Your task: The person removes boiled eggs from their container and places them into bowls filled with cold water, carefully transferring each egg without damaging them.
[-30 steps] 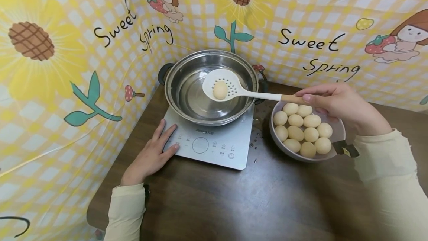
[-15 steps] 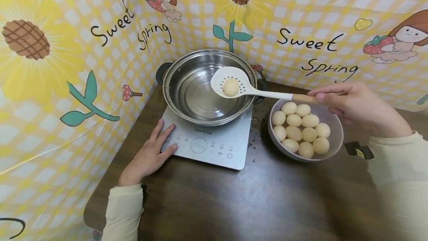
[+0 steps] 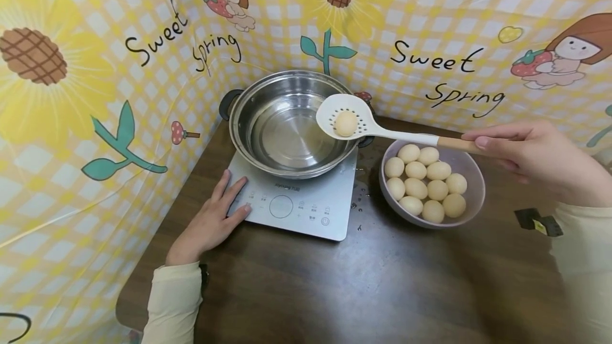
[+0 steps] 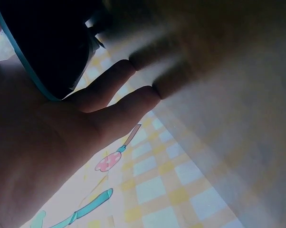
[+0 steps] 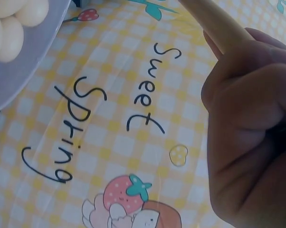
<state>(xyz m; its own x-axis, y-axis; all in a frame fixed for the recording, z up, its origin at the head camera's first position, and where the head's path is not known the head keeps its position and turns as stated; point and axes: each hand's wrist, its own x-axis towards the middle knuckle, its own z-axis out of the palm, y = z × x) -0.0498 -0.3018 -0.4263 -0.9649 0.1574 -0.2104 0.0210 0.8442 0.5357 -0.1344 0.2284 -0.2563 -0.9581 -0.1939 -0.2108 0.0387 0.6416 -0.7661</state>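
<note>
My right hand [image 3: 540, 150] grips the wooden end of a white slotted spoon [image 3: 377, 130]. One egg [image 3: 346, 123] lies in the spoon's bowl, which overlaps the right rim of the steel pot [image 3: 291, 145] in the head view. In the right wrist view the fingers curl round the handle [image 5: 219, 23]. My left hand [image 3: 210, 222] rests with spread fingers at the left edge of the silver induction cooker [image 3: 296, 216], on which the pot stands. A lilac bowl [image 3: 470, 208] holding several pale eggs [image 3: 416, 187] stands on the right, below the spoon's handle.
The dark wooden table [image 3: 382, 291] carries water drops between cooker and bowl. A yellow checked cloth [image 3: 268, 20] with printed flowers covers the walls behind and to the left. A small black object with a yellow mark [image 3: 539, 223] shows beside the right sleeve.
My right hand has moved right, drawing the slotted spoon and its egg from over the pot's middle to its right rim. The left hand stays on the cooker's edge.
</note>
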